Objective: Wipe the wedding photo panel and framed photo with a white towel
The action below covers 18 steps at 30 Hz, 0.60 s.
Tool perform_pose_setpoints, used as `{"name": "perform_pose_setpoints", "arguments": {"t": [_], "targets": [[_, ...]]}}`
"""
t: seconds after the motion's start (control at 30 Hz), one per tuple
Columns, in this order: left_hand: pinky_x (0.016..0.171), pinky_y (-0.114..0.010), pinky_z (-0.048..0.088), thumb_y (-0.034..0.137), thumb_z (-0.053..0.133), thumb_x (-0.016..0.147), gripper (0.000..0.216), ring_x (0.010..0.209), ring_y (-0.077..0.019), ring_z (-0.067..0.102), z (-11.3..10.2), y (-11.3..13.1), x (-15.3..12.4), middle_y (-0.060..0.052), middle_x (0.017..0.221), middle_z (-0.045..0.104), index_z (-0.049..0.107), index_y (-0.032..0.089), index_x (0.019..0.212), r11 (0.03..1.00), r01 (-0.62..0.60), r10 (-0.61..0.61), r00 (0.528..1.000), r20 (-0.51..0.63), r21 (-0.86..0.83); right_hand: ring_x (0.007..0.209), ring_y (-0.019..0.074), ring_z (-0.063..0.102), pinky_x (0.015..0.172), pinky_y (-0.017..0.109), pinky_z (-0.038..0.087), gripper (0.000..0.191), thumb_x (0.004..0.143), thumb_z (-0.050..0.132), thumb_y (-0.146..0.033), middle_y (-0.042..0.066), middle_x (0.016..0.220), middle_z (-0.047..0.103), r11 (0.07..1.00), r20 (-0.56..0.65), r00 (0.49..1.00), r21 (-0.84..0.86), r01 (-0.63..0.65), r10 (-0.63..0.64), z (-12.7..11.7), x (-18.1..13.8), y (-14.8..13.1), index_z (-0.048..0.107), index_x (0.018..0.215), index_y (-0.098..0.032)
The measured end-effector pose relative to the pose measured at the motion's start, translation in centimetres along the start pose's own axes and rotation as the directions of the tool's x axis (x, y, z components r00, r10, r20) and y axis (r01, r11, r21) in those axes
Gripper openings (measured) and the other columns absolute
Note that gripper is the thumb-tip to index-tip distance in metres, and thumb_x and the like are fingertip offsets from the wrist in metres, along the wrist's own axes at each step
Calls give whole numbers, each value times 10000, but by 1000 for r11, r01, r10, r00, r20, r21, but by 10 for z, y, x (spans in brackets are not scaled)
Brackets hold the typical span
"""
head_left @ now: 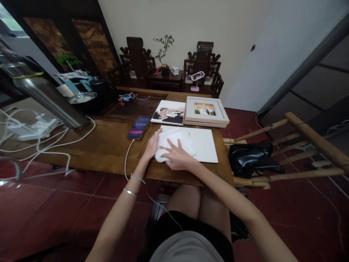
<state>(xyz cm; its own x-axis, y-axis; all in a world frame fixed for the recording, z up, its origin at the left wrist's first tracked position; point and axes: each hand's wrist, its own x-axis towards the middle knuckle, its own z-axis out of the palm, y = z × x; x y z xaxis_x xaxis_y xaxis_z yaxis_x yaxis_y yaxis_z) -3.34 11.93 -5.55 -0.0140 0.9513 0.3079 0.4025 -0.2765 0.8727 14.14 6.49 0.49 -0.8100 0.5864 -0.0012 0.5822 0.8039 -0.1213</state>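
Observation:
A thin white rectangular panel (207,145) lies flat on the wooden table in front of me. A white cloth (170,136), crumpled and soft-looking, covers its left half. My right hand (178,154) presses down on the cloth with its fingers spread. Along the panel's left edge rests my left hand (152,145), fingers stretched out and touching the edge and the cloth's side. Just behind the panel are a white photo panel (169,112) with a printed picture and, to its right, a stack of pale picture frames (207,111).
A phone (138,127) on a white charging cable lies left of the panel. Farther left stand a steel flask (51,98) and a power strip (29,127) with tangled cords. A bamboo chair (311,145) holding a black bag (252,156) is at the right.

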Motion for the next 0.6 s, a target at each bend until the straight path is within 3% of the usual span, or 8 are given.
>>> {"name": "perform_pose_setpoints", "arguments": {"t": [0.13, 0.27, 0.43, 0.5, 0.6], "targets": [[1105, -382, 319, 510, 130, 958, 668, 1290, -211, 452, 3, 2, -2, -142, 1371, 504, 485, 73, 1318, 999, -20, 19, 1000, 22, 44, 1381, 302, 226, 1043, 640, 187, 357, 842, 437, -222, 117, 1266, 577, 995, 54, 995, 58, 85, -88, -14, -21, -2, 611, 1153, -214], [1127, -388, 283, 484, 187, 956, 617, 1320, -216, 412, 7, 3, -4, -147, 1388, 483, 515, 78, 1285, 971, -108, 89, 992, 95, 214, 1256, 303, 436, 1020, 579, 263, 387, 872, 383, -244, 159, 1291, 546, 988, 81, 991, 102, -117, 109, -27, -21, 17, 584, 1201, -209], [1135, -422, 266, 434, 228, 954, 556, 1336, -229, 388, 10, -3, -3, -138, 1383, 491, 533, 93, 1269, 941, -166, 118, 978, 174, 296, 1192, 327, 481, 982, 539, 321, 448, 874, 325, -273, 125, 1296, 552, 886, 38, 907, 200, -418, 419, -35, 9, 48, 535, 1267, -226], [1135, -429, 263, 427, 249, 950, 541, 1337, -234, 385, 10, -5, -3, -137, 1380, 495, 540, 94, 1263, 931, -182, 130, 976, 177, 316, 1158, 314, 503, 968, 493, 354, 446, 874, 307, -270, 101, 1273, 575, 852, 7, 882, 253, -458, 472, -37, 26, 57, 543, 1249, -222], [1132, -440, 267, 413, 260, 949, 531, 1339, -244, 382, 10, -6, -2, -143, 1383, 490, 537, 89, 1266, 922, -195, 142, 974, 174, 334, 1105, 293, 534, 953, 419, 379, 428, 872, 304, -264, 105, 1248, 594, 860, -12, 886, 251, -445, 463, -41, 53, 64, 564, 1201, -178]]}}
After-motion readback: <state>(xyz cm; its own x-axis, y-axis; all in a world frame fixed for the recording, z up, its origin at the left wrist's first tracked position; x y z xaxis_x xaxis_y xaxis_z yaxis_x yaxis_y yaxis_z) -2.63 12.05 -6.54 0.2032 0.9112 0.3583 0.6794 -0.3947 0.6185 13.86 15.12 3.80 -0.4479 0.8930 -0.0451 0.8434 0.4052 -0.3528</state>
